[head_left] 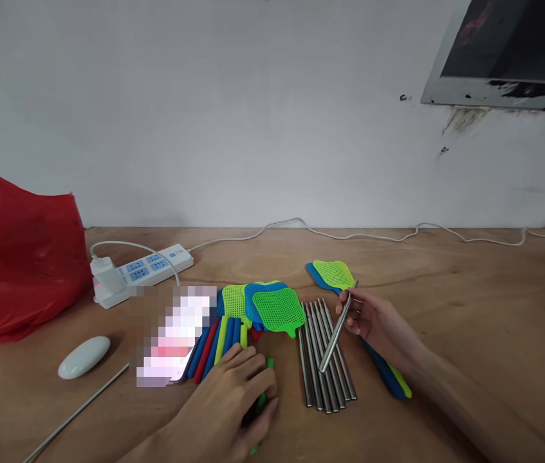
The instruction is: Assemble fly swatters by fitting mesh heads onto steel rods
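Note:
My right hand (373,319) is closed round a silver metal rod (336,333), held slanting above a row of several like rods (324,357) on the wooden table. My left hand (233,399) curls its fingers over a green plastic handle (263,400) lying on the table. Just beyond it lies a heap of green and blue fly-swatter heads (272,307) and coloured handles (219,344). Behind my right hand rest two finished swatters, green on blue (332,274), their handles (392,379) running under my wrist.
A red plastic bag (11,263) stands at the left. A white power strip (141,270) with a cable lies behind the heap. A white oval mouse-like object (83,357), a thin metal rod (74,415) and a pixelated patch (173,337) sit front left. The wall is close behind.

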Tool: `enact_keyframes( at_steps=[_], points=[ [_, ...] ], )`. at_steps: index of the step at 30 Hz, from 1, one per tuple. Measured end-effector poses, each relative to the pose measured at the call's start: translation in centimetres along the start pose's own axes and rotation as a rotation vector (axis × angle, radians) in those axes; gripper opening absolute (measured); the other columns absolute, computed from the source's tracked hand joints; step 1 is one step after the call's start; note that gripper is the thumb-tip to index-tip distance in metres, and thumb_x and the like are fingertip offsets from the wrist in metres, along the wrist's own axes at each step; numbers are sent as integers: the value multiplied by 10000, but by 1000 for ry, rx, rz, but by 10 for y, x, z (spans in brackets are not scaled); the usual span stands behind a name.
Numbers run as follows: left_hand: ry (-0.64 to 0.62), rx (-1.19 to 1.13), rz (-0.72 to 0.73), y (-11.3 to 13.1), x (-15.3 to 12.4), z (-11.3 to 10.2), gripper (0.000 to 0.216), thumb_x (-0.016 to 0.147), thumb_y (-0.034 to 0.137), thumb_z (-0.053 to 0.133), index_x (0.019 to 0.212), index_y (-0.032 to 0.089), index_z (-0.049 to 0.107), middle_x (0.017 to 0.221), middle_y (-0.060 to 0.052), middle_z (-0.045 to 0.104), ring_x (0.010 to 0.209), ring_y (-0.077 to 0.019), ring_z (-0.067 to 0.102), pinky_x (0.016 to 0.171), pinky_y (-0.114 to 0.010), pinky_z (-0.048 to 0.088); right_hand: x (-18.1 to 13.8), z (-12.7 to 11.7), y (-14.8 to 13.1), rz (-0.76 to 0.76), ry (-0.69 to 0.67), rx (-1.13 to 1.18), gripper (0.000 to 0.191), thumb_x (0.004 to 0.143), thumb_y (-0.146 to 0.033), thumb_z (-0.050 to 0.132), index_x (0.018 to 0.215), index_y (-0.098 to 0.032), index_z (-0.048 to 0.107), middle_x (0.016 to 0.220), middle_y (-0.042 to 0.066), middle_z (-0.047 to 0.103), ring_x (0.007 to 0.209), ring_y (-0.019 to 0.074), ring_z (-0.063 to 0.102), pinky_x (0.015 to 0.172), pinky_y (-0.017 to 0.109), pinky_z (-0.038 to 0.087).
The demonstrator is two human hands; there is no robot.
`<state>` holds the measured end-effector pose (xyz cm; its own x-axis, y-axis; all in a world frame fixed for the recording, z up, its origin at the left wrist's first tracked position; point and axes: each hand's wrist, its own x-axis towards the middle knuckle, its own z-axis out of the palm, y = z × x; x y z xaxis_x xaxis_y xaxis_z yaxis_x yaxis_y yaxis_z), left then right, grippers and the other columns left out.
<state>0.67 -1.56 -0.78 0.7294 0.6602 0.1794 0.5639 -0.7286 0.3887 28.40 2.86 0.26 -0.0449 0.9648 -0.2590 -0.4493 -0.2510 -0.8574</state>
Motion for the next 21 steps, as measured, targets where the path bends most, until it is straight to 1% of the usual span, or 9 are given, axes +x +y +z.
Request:
enact_keyframes(
  at_steps=[6,10,12,14,16,17,21],
  points=[
    [28,4,13,-2,0,3,100,837,103,569,822,202,561,809,-21,616,786,-212,566,713,-330,399,2,-1,5,14,-11,41,298,621,-403,860,708,-163,707,669,24,688,521,79,513,460,154,433],
    [53,-6,23,1,2,-1,113,799,94,579,791,200,540,760,-7,627,713,-191,569,704,-331,415,3,-1,5,1,-19,57,274,629,-385,854,690,-164,705,666,28,694,519,83,517,457,158,435],
    [95,-61,17,2,2,-3,110,797,95,574,809,202,550,773,-6,633,709,-182,578,675,-309,423,2,0,5,-8,-15,65,272,623,-383,858,685,-164,709,667,31,699,522,86,524,460,163,442],
    [136,-151,-2,1,2,-4,144,807,101,567,903,207,586,809,-9,638,739,-179,597,647,-280,433,2,0,5,-13,-10,75,272,617,-379,865,686,-163,715,670,34,705,524,89,531,464,166,451],
    [163,-232,-25,0,2,-4,226,828,112,557,1025,214,606,840,-12,636,763,-174,608,635,-261,445,2,1,5,-12,-11,86,270,606,-368,876,687,-163,720,672,35,709,525,91,539,467,169,460],
    [172,-259,-35,0,1,-4,243,838,117,548,1050,218,612,847,-12,631,763,-170,608,630,-257,446,2,1,5,-12,-15,90,270,600,-363,882,686,-163,722,676,35,712,527,93,547,471,171,466],
    [164,-304,-88,-1,0,-4,190,841,114,533,960,223,633,818,-5,601,727,-159,590,608,-254,428,-1,3,5,-15,-46,85,267,607,-355,888,705,-161,732,724,43,733,573,108,600,505,175,495]
  ],
)
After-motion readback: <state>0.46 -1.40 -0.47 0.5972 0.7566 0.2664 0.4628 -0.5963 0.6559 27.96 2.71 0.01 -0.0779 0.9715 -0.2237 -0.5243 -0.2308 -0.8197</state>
